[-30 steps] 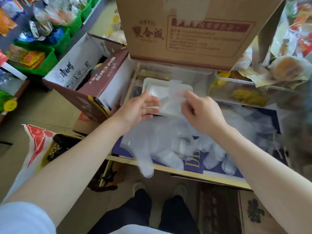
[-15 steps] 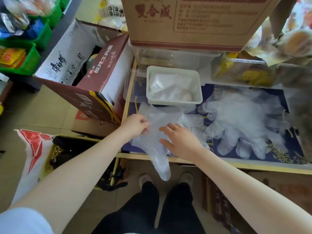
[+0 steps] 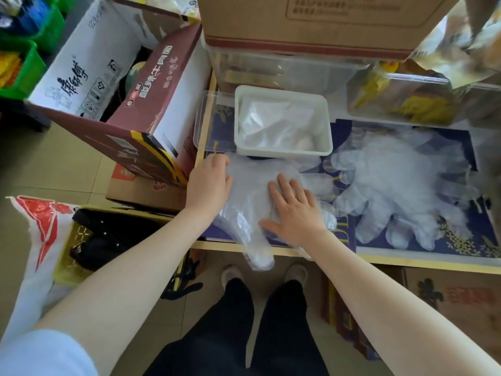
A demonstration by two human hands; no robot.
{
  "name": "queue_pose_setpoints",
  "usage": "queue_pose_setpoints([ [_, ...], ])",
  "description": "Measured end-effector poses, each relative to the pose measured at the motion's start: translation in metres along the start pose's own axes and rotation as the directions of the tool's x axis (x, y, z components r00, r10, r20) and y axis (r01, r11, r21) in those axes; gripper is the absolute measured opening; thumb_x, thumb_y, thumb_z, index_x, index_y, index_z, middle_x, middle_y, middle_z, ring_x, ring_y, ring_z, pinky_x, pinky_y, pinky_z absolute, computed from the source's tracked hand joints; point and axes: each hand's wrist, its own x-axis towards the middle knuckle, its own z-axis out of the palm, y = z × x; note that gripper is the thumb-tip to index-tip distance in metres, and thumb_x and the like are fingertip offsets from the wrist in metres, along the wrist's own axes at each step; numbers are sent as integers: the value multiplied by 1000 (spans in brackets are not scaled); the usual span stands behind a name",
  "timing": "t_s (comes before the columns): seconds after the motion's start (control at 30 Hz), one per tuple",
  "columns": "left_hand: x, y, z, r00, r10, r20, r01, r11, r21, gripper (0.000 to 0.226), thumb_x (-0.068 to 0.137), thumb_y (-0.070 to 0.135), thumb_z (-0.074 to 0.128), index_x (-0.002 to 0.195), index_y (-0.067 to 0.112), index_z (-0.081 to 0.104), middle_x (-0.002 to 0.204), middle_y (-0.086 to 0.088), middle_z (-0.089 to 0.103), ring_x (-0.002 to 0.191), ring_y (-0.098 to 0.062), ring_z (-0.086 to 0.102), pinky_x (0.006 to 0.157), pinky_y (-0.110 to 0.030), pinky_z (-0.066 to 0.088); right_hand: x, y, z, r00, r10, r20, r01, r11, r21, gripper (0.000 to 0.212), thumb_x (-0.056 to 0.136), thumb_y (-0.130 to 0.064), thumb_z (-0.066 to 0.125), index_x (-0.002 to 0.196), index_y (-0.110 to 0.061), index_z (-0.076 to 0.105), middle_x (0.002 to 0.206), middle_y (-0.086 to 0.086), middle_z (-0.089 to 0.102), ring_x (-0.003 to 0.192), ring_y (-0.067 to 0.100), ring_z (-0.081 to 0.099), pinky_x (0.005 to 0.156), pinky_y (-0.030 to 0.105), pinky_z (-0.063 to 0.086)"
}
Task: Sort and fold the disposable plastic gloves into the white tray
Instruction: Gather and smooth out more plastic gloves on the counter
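My right hand (image 3: pixel 294 210) lies flat, fingers straight and spread, pressing a clear plastic glove (image 3: pixel 249 196) onto the counter (image 3: pixel 406 260); my left hand (image 3: pixel 210 180) rests on the glove's left edge, fingers curled under so I cannot tell whether they pinch it; one glove finger hangs over the counter's front edge; the white tray (image 3: pixel 283 153) sits just behind, holding folded gloves; a loose pile of gloves (image 3: pixel 401 185) lies to the right; a maroon carton (image 3: pixel 151 104) stands at left.
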Motion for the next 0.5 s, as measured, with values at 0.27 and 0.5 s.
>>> queue_pose_setpoints([
  [0.27, -12, -3, 15, 863, 246, 441, -355, 917, 184, 62, 91, 47, 50, 142, 16, 34, 151, -8, 26, 137, -28, 25, 108, -38, 26, 17, -3, -15, 989, -87, -116, 90, 996, 16, 69, 93, -53, 39, 147, -15, 19, 158, 8, 5, 145, 26, 5, 114, 40, 12],
  [0.5, -15, -2, 19, 850, 235, 470, -369, 904, 215, 79, 84, 58, 50, 148, 25, 18, 154, -3, 15, 141, -23, 10, 113, -37, 14, 55, 1, -35, 965, -183, -189, 181, 983, -28, 60, 93, -33, 50, 143, -9, 29, 149, 9, 31, 137, 27, 27, 111, 35, 17],
])
